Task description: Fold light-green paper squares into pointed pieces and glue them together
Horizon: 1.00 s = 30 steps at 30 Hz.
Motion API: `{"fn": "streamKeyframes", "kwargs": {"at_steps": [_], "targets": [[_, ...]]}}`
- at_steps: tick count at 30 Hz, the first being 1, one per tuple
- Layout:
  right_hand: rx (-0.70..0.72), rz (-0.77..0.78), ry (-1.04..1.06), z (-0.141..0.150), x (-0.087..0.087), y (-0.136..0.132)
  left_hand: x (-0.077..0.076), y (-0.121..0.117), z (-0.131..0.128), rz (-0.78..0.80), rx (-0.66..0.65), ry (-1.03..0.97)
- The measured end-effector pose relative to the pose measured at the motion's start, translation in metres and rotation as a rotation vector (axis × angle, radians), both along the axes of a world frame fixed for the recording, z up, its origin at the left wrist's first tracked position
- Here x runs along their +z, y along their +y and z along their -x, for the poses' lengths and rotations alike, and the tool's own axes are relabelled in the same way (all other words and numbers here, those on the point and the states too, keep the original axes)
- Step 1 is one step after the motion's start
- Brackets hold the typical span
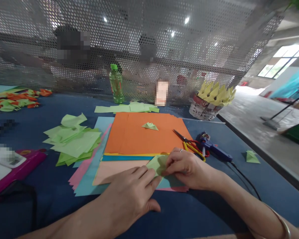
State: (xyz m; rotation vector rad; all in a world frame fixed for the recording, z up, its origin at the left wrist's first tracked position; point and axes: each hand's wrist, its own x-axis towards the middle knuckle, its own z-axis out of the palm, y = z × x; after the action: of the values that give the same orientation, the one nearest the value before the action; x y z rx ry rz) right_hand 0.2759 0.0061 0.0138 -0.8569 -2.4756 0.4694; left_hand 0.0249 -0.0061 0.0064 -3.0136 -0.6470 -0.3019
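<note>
A light green piece of paper (pixel 157 164) lies on the stack of coloured sheets, between both hands. My left hand (pixel 136 189) rests flat with its fingertips on the paper's left part, its thumb held apart. My right hand (pixel 183 167), a ring on one finger, pinches the paper's right edge. Just beyond, on the orange sheet (pixel 142 139), sits a small folded green paper piece (pixel 150 126). Scissors (pixel 189 141) with red and yellow handles lie beyond my right hand. Beside them rests a blue glue gun (pixel 214 148) with a black cord.
Loose green paper squares (pixel 74 139) are piled to the left. Green strips (pixel 129 108) and a green bottle (pixel 116 84) stand near the perforated metal screen (pixel 129 43). A basket (pixel 204 108) with yellow folded points sits back right. Another folded green piece (pixel 252 157) lies far right.
</note>
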Motion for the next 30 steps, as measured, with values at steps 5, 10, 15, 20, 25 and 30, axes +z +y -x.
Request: {"fn": "streamKeyframes", "kwargs": {"at_steps": [5,10,15,20,25,30], "targets": [[-0.076,-0.040,-0.004,-0.004,0.003,0.002,-0.004,-0.002,0.000,-0.029,0.010,-0.024],[-0.174,-0.069,0.000,-0.009,0.001,0.006,-0.001,-0.002,-0.002,-0.044,-0.001,-0.046],[-0.139,-0.042,0.004,-0.008,-0.005,0.009,0.002,-0.003,-0.002,-0.047,0.007,-0.062],[-0.167,-0.032,0.019,-0.006,-0.003,0.007,0.002,-0.002,0.001,-0.071,0.009,-0.115],[-0.080,0.033,-0.045,0.003,0.011,-0.009,-0.001,0.003,0.003,-0.156,0.021,-0.170],[-0.039,0.050,-0.067,0.012,0.008,-0.013,-0.002,0.000,0.003,-0.009,0.085,-0.146]]}}
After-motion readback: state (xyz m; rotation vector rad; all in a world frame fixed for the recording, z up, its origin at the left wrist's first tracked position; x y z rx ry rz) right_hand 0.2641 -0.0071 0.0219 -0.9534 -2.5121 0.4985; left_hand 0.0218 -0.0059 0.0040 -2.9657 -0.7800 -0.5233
